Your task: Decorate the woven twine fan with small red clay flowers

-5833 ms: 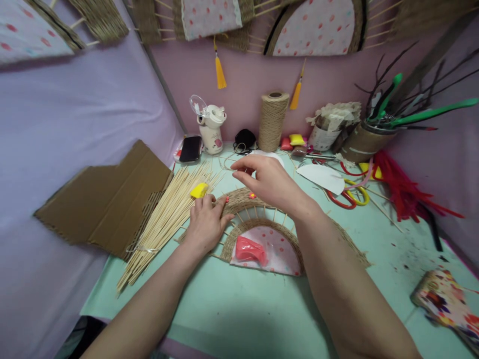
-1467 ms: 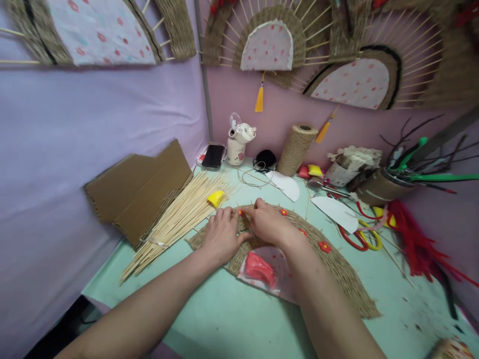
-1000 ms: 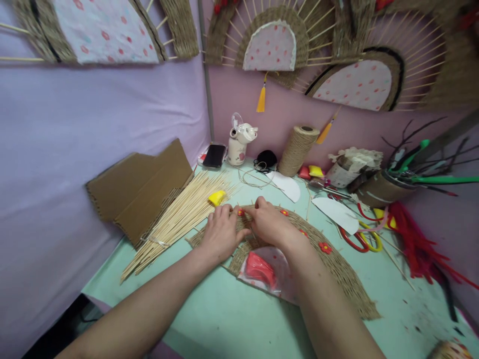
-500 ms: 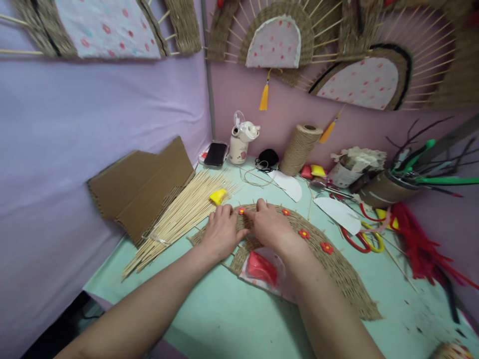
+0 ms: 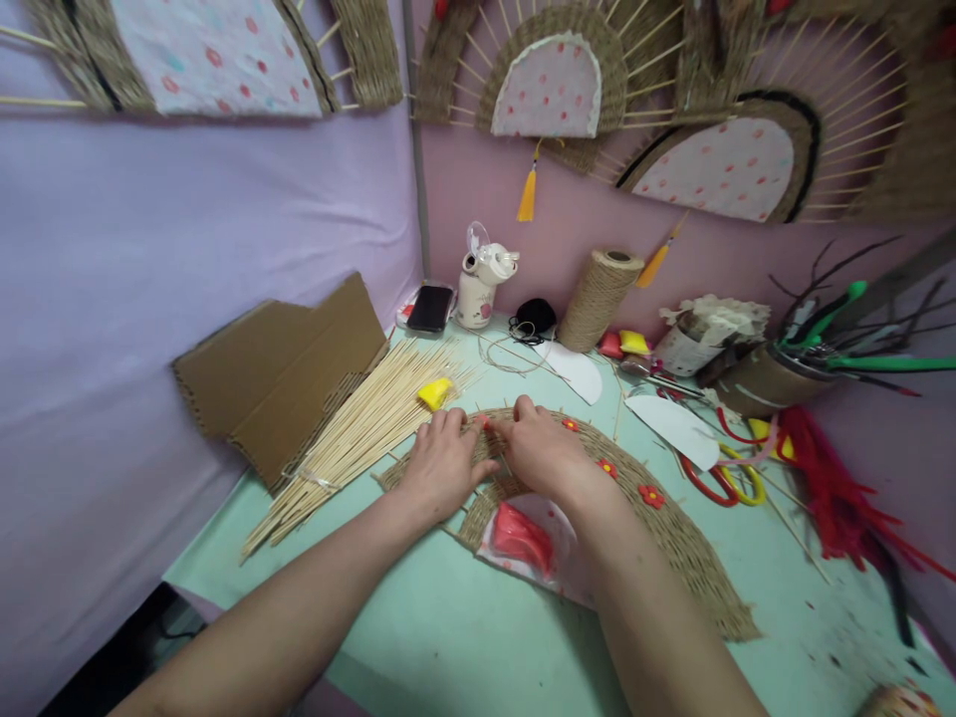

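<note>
A half-round woven fan lies on the mint table, with red flowers stuck along its twine band. My left hand rests flat on the left end of the band, fingers stretched out. My right hand sits just right of it, fingers bent. Its fingertips press on a small red flower between the two hands, which is mostly hidden. A red bag lies on the fan's dotted fabric centre, below my right wrist.
Bamboo skewers with a yellow packet and folded cardboard lie to the left. Behind stand a phone, a white cup and a twine spool. Scissors, paper cutouts and red pipe cleaners lie to the right.
My right hand came down from above the fan to its band and met my left hand. In the last second both hands stay put, and the fingertips cover more of the small flower.
</note>
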Motion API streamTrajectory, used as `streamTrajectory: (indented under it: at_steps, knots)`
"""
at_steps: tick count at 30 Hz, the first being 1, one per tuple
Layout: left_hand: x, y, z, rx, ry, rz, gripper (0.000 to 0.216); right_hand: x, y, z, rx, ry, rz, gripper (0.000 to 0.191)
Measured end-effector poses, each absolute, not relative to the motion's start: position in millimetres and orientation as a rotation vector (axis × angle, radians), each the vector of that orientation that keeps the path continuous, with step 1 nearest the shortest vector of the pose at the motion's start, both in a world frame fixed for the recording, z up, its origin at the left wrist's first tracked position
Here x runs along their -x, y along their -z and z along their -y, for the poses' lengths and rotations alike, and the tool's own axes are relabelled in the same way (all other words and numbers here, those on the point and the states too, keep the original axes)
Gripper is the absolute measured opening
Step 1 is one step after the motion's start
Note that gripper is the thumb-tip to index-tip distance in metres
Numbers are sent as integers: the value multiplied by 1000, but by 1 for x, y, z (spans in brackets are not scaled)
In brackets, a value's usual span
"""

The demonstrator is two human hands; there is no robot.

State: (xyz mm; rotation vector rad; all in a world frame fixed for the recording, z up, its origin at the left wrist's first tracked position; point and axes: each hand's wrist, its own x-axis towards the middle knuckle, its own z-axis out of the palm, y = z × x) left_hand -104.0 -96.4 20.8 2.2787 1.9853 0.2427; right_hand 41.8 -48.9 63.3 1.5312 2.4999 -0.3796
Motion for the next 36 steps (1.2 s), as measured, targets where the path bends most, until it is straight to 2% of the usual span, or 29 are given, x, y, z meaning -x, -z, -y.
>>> streamTrajectory:
  at_steps: [7,18,24,27,30,36]
  knots:
    - [106,-17,88,-2211,-355,-2035,66,-45,-51,40,-1522,405,-2575,44]
    - [109,-10,79,-2202,-502,-1887,48,-51,-48,34,-1528,395,-2639,39]
    - [119,-12,78,-2201,-605,-1947,54,-60,-56,32,-1602,422,-2647,45]
    - [134,-18,75,-2175,-726,-2034,43,-72,-70,31,-1695,412,-2669,45]
    - [152,-22,68,-2054,-899,-2225,35,-88,-93,33,-1864,338,-2708,43]
    - [166,-12,57,-1975,-774,-2309,62,-120,-136,55,-2277,-109,-3317,27]
